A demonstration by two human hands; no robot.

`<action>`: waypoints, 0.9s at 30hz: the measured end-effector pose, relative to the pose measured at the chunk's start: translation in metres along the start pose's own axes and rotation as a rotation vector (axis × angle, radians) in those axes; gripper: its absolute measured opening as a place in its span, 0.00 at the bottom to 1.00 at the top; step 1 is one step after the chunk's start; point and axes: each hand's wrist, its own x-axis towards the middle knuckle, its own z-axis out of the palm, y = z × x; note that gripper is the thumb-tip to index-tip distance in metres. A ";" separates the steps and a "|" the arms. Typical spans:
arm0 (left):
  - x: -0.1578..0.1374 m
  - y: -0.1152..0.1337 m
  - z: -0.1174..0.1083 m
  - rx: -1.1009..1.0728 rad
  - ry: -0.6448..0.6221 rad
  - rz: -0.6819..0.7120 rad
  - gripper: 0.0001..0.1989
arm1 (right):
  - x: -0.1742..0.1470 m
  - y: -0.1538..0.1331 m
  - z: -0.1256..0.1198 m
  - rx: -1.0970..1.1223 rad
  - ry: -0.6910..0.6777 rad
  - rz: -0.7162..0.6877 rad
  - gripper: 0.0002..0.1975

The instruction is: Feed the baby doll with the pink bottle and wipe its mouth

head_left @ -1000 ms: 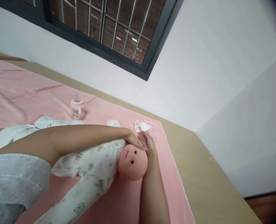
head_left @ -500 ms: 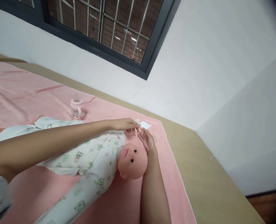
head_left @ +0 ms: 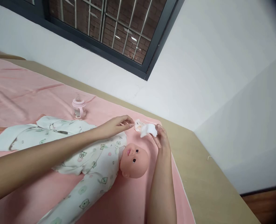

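Note:
My right hand (head_left: pixel 160 136) grips a small white cloth (head_left: pixel 149 130) between thumb and fingers, its free end bent over to the left. Touching that cloth's left side is a small clear plastic packet (head_left: pixel 139 125) with orange marks. The fingertips of my left hand (head_left: pixel 123 123) come together at the packet's left edge. Below both hands a baby doll (head_left: pixel 134 161) lies on its back in a white suit with green animal prints. My left forearm crosses over its body and hides part of the suit.
A pink baby bottle (head_left: pixel 78 108) with handles stands upright beyond the doll. The pink blanket (head_left: pixel 12 84) covers much of a tan table surface (head_left: pixel 194 168). White walls and a dark-framed window (head_left: pixel 100 37) with bars rise behind.
My right hand has moved right and up from beside the doll's head and now holds the white cloth. My left hand has drawn back slightly left, leaving the packet in plain view.

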 end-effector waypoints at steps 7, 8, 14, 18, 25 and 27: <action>-0.003 -0.003 0.012 -0.252 -0.112 0.053 0.26 | -0.021 -0.035 0.055 -0.327 -0.359 0.020 0.21; -0.005 -0.003 0.012 -0.313 -0.162 0.042 0.26 | -0.024 -0.037 0.061 -0.361 -0.399 0.024 0.19; -0.023 0.002 0.004 -0.578 -0.358 -0.124 0.19 | -0.037 -0.046 0.081 -0.431 -0.548 0.141 0.14; -0.034 0.004 0.000 -0.525 -0.361 -0.161 0.12 | -0.045 -0.051 0.094 -0.444 -0.551 0.129 0.13; -0.043 0.011 -0.003 -0.301 -0.173 -0.011 0.08 | -0.050 -0.052 0.111 -0.495 -0.431 0.057 0.09; -0.044 0.013 -0.004 -0.220 -0.063 0.082 0.08 | -0.050 -0.051 0.114 -0.502 -0.391 0.036 0.08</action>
